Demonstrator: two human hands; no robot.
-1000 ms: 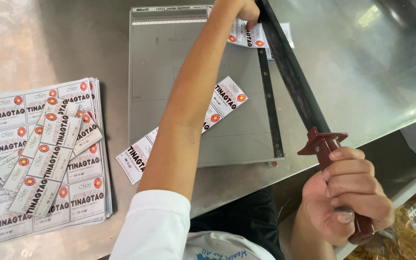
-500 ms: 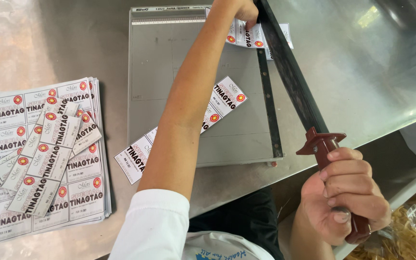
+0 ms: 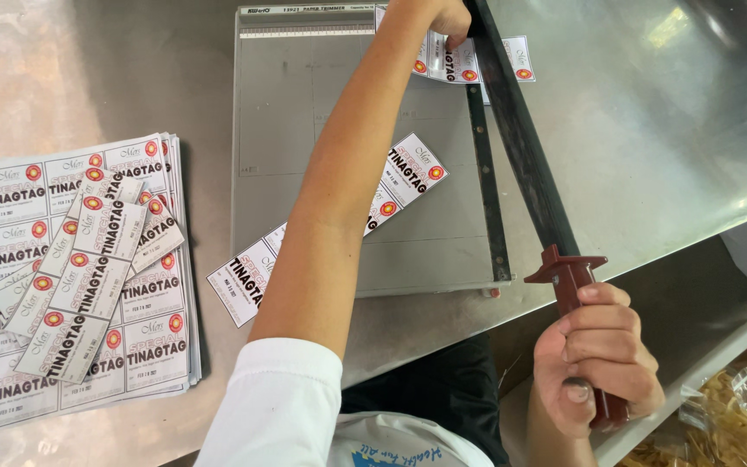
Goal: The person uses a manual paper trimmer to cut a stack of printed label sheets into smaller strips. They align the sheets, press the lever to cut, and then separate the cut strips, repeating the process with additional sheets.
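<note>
A grey paper trimmer (image 3: 304, 104) lies on a steel table. My left hand (image 3: 437, 15) reaches across its bed and presses a strip of printed white labels (image 3: 456, 62) against the cutting edge at the far end. My right hand (image 3: 596, 356) grips the dark red handle (image 3: 574, 285) of the trimmer's long blade arm (image 3: 520, 138), which is raised at a slant over the right edge. Another strip of labels (image 3: 412, 177) lies diagonally on the bed, partly hidden under my left forearm.
A stack of uncut label sheets (image 3: 19, 259) sits at the left of the steel table (image 3: 650, 130), with several cut strips (image 3: 101, 251) on top. A lower shelf at the bottom right holds clear bags of yellowish snacks (image 3: 737, 398).
My right hand has shifted very slightly on the handle. The left hand and the labels look unchanged.
</note>
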